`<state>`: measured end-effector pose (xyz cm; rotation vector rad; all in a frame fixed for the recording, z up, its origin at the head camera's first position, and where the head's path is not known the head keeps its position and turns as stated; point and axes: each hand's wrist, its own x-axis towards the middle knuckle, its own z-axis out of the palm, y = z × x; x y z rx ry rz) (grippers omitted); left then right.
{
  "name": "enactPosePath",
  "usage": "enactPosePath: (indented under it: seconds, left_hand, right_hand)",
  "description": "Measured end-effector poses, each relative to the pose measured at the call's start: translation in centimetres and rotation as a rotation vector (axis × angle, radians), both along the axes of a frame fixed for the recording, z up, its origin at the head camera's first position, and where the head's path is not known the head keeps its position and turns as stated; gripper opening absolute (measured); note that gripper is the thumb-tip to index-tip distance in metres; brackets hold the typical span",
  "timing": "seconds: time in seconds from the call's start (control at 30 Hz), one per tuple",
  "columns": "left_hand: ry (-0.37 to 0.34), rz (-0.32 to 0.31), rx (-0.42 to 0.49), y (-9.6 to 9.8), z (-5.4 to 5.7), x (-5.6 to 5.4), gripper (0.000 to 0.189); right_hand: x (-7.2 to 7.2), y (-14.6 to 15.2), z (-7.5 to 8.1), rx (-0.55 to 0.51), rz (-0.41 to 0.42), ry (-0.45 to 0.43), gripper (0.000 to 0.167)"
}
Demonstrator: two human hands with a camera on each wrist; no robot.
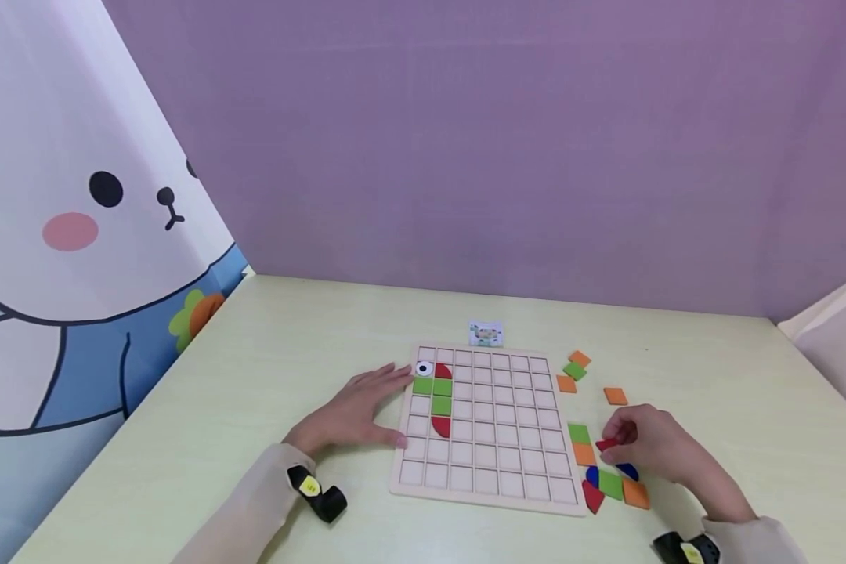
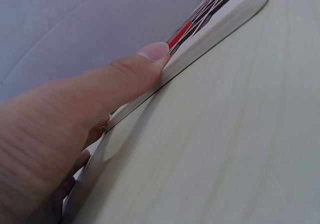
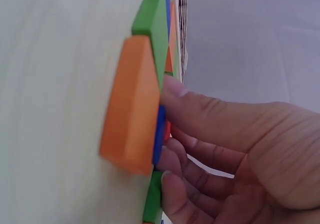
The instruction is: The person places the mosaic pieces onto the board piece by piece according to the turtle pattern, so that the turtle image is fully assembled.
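A wooden grid board (image 1: pixel 488 504) lies on the table. Its upper left cells hold a round eye tile (image 1: pixel 424 368), two red quarter-round tiles (image 1: pixel 441 426) and several green square tiles (image 1: pixel 441 405). My left hand (image 1: pixel 352 409) rests along the board's left edge with fingers spread, and its thumb (image 2: pixel 132 74) presses the rim in the left wrist view. Right of the board, my right hand (image 1: pixel 652 442) pinches a red tile (image 1: pixel 605 444) between thumb and fingers. The right wrist view shows only a sliver of that red tile (image 3: pixel 167 130) behind the thumb.
Loose tiles lie right of the board: orange squares (image 1: pixel 636 494), green squares (image 1: pixel 610 484), blue rounded tiles (image 1: pixel 628 471) and a red one (image 1: pixel 593 497). More orange and green tiles (image 1: pixel 575 371) lie farther back. A small printed card (image 1: pixel 486 334) sits behind the board, before a purple backdrop (image 1: pixel 493 157).
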<state>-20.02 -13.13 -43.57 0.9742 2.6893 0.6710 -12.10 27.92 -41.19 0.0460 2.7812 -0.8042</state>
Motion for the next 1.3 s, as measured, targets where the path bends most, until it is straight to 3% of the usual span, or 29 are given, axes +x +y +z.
enactPosePath:
  seconds: [0.53, 0.77, 1.07, 1.3]
  left_hand:
    - [-0.004, -0.002, 0.001, 0.03, 0.03, 0.15, 0.096]
    - [-0.004, 0.005, -0.001, -0.05, 0.27, 0.17, 0.094]
    - [-0.005, -0.005, 0.000, -0.02, 0.37, 0.08, 0.095]
    - [-0.003, -0.002, -0.005, -0.11, 0.50, 0.20, 0.094]
  right_hand:
    - [0.04, -0.07, -0.35, 0.012, 0.021, 0.020, 0.020]
    - [0.09, -0.27, -0.02, 0.012, 0.087, 0.063, 0.019]
    - [0.14, -0.45, 0.03, 0.007, 0.100, 0.089, 0.017]
    - [0.20, -0.03, 0.45, -0.046, 0.167, 0.070, 0.021]
